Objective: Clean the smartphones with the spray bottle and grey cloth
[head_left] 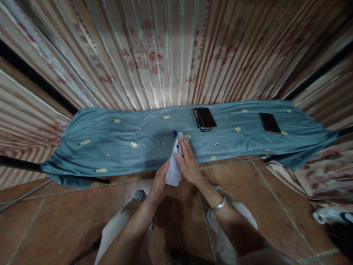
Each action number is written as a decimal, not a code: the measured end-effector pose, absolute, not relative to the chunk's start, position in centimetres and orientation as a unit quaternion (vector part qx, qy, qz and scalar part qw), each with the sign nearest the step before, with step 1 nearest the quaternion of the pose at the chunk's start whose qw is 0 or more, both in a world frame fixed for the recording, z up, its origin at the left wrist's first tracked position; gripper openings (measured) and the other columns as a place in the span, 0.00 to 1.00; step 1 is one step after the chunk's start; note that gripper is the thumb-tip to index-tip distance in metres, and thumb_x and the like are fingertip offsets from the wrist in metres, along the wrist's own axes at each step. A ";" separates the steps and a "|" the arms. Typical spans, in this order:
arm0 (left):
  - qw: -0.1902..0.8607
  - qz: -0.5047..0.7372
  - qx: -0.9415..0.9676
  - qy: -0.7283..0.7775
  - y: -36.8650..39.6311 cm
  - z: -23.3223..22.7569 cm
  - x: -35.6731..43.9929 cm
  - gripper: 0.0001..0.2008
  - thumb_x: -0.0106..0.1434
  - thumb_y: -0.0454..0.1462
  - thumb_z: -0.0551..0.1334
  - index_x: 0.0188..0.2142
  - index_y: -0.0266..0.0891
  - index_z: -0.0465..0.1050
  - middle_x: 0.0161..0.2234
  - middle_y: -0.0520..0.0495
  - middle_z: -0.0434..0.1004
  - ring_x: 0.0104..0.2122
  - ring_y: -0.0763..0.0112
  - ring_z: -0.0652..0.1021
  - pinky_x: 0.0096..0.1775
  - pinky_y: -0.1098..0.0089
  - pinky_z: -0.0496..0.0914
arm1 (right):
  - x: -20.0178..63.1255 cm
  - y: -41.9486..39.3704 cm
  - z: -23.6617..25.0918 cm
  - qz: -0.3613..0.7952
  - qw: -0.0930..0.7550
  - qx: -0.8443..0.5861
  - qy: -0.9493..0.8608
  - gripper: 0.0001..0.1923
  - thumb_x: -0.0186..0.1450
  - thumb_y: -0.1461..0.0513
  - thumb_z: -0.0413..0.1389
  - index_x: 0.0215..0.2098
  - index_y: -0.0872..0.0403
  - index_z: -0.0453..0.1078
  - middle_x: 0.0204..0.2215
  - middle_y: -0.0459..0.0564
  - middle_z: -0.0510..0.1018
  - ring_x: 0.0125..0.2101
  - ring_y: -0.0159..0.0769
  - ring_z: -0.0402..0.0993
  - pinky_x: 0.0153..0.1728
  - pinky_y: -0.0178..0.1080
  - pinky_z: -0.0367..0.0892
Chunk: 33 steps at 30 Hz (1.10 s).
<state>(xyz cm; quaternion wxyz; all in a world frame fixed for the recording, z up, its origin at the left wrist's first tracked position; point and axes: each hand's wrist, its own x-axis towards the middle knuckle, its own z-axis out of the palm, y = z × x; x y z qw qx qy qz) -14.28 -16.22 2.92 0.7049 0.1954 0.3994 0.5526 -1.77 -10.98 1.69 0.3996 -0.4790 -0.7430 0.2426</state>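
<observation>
Phone (173,171) is in left hand (160,181), pale back up, tilted, far end over desk (149,147), near end reaching out past middle of front edge. Desk wears a teal cloth that hangs over its left and right edges. Back edge runs along curtain (171,55); front edge faces person, tiled floor (270,224) below. Broad run of cloth between left edge and hands. Stack (206,118) sits near back edge, right of hands; black phone (269,123) lies farther toward right edge, well apart from stack, cloth between them. Strip of cloth also between both and front edge.

Left forearm comes up from lower left, thumb along phone's left side, other fingers mostly hidden underneath; grip closed round phone. Right hand (189,165) comes from lower right, bracelet (220,203) on wrist, fingers together, stretched toward back edge, thumb bent in over phone. Right fingers press a pale piece (180,137) on phone's right side; material unclear. Blue bit (175,133) shows at far end, just beside pale piece; can't tell if joined.
</observation>
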 end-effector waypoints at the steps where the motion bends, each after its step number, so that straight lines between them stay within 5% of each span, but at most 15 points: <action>1: 0.707 0.548 0.194 0.403 -16.3 2.9 -14.2 0.24 0.57 0.46 0.67 0.51 0.39 0.76 0.40 0.46 0.81 0.30 0.69 0.77 0.31 0.70 0.73 | -1.7 -11.0 1.8 0.242 0.402 -0.478 -0.743 0.30 0.73 0.53 0.39 0.70 0.57 0.47 0.70 0.58 0.50 0.69 0.41 0.43 0.68 0.52 0.46; 14: 0.678 0.577 0.161 0.426 -15.8 3.2 -14.1 0.19 0.55 0.46 0.68 0.41 0.34 0.80 0.38 0.45 0.83 0.36 0.68 0.79 0.39 0.72 0.71 | -2.6 -12.2 1.6 0.220 0.375 -0.441 -0.785 0.31 0.72 0.56 0.44 0.70 0.55 0.44 0.70 0.58 0.47 0.70 0.44 0.40 0.67 0.56 0.47; 22: 0.694 0.577 0.124 0.413 -15.4 3.9 -14.7 0.25 0.62 0.51 0.62 0.50 0.36 0.76 0.49 0.42 0.80 0.54 0.57 0.75 0.55 0.64 0.67 | -3.6 -14.2 1.8 0.202 0.354 -0.387 -0.827 0.35 0.72 0.58 0.45 0.72 0.54 0.35 0.70 0.58 0.47 0.70 0.45 0.40 0.66 0.57 0.50; 33: 0.682 0.579 0.097 0.435 -14.8 3.9 -16.2 0.32 0.61 0.59 0.55 0.40 0.33 0.80 0.33 0.41 0.84 0.41 0.58 0.82 0.46 0.64 0.75 | -4.9 -17.1 1.2 0.206 0.329 -0.315 -0.866 0.35 0.72 0.58 0.45 0.72 0.57 0.34 0.70 0.61 0.47 0.70 0.46 0.38 0.66 0.57 0.52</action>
